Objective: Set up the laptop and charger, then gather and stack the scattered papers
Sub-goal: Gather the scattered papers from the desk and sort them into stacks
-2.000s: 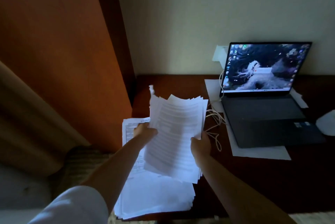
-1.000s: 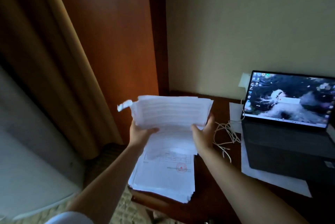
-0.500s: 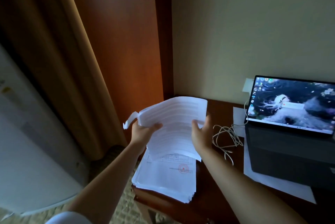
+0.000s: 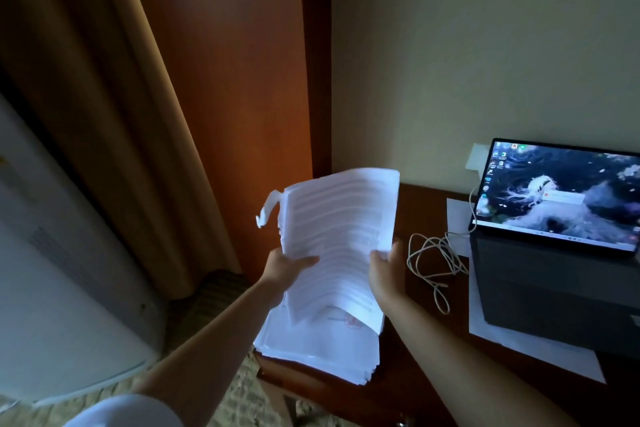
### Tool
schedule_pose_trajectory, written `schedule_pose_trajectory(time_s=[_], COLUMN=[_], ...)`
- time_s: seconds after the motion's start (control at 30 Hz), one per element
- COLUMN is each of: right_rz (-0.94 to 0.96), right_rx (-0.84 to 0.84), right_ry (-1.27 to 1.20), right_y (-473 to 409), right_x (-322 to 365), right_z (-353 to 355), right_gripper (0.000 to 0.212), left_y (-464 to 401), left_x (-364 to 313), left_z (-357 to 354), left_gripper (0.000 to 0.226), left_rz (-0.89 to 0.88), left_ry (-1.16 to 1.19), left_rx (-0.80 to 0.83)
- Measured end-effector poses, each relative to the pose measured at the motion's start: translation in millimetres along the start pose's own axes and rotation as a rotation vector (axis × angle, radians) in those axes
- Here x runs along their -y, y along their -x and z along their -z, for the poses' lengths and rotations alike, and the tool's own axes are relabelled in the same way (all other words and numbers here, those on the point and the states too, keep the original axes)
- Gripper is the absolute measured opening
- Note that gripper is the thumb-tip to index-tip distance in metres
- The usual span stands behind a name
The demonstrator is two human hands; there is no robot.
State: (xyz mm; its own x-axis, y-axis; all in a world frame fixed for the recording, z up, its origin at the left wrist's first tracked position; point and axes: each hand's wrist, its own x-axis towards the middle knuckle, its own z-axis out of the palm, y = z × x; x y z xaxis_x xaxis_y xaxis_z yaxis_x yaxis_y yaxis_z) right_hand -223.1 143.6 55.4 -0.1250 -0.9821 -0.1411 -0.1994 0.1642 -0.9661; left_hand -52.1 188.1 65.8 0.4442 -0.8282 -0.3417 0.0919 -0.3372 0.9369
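Observation:
A thick bundle of white papers [image 4: 341, 219] is tilted up above the desk's left corner, one loose corner curling out at its upper left. My left hand [image 4: 287, 265] grips its left edge and my right hand [image 4: 386, 269] its right edge. Under the bundle a stack of papers [image 4: 318, 347] lies flat on the dark wooden desk [image 4: 415, 374], overhanging the corner, with a red stamp on its top sheet. At the right stands the open laptop [image 4: 561, 236], screen lit, resting on loose white sheets [image 4: 540, 352]. A white charger cable [image 4: 433, 264] lies coiled between the papers and the laptop.
A white wall plug [image 4: 477, 156] sits behind the laptop's left edge. An orange-brown wooden panel [image 4: 225, 80] and a tan curtain [image 4: 104, 115] rise left of the desk. A white appliance [image 4: 52, 288] stands at the far left on patterned carpet [image 4: 221, 388].
The bundle in both hands has turned from flat and landscape to tilted more upright, and hangs lower over the stack. The view has swung left and drawn closer.

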Motion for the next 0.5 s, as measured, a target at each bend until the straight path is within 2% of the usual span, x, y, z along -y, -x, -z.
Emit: schedule_pose_trajectory(time_s=[0.13, 0.23, 0.37, 0.5], right_rz=[0.023, -0.091, -0.197, -0.216], right_rx=[-0.081, -0.062, -0.032, -0.05], right_ry=[0.104, 0.182, 0.312, 0.345], right_y=[-9, -14, -16, -24], right_x=[2, -20, -56, -76], right_z=[-18, -25, -36, -45], right_gripper=[0.038, 0.047, 0.044, 0.043], left_y=[-21, -36, -53, -70], left_x=[-7, 9, 42, 61], left_z=[4, 10, 18, 17], left_gripper=[0.031, 0.034, 0.028, 0.03], left_rz=[-0.012, 0.028, 0.094, 0.047], left_ry=[0.066, -0.067, -0.241, -0.397], left_rx=[-0.114, -0.127, -0.082, -0.007])
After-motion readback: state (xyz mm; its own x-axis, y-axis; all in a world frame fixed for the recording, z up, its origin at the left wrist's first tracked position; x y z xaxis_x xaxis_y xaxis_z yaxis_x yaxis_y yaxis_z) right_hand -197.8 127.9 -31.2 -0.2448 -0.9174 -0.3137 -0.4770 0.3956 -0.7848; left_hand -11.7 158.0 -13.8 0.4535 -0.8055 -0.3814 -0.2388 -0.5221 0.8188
